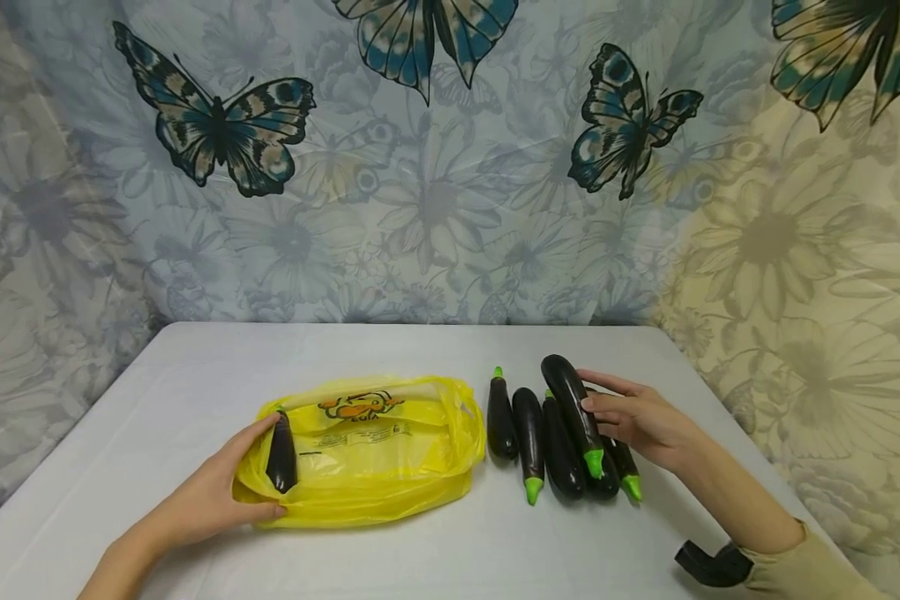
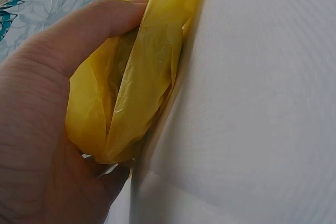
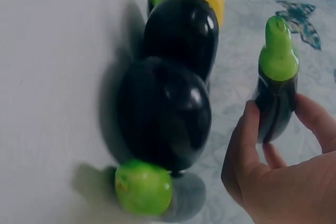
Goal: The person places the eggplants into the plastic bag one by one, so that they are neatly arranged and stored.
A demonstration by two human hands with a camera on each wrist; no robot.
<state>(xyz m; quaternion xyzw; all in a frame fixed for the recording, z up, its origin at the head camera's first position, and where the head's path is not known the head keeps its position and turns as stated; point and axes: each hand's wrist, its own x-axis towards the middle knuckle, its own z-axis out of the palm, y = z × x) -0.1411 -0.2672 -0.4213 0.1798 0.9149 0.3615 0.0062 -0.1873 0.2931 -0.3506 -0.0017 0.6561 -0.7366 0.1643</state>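
Observation:
A yellow plastic bag [image 1: 382, 479] lies on its side with its mouth spread wide. My left hand [image 1: 202, 496] grips the bag's left end, thumb at the near edge and fingers at the far one. Inside that end is a dark eggplant [image 1: 282, 457], partly covered by the plastic. My right hand [image 1: 648, 425] pinches another eggplant [image 3: 278, 90] between thumb and fingers, its green stem toward me, raised over the row. Beneath and beside it lie several more glossy eggplants [image 1: 529, 433], with green stems pointing both ways.
A white-covered table [image 1: 217, 375] carries everything. Behind it hangs a floral cloth [image 1: 435, 208] with butterflies. A black curved piece [image 1: 708, 565] sits at my right sleeve [image 1: 795, 567]. The row of eggplants stands close to the bag's right end.

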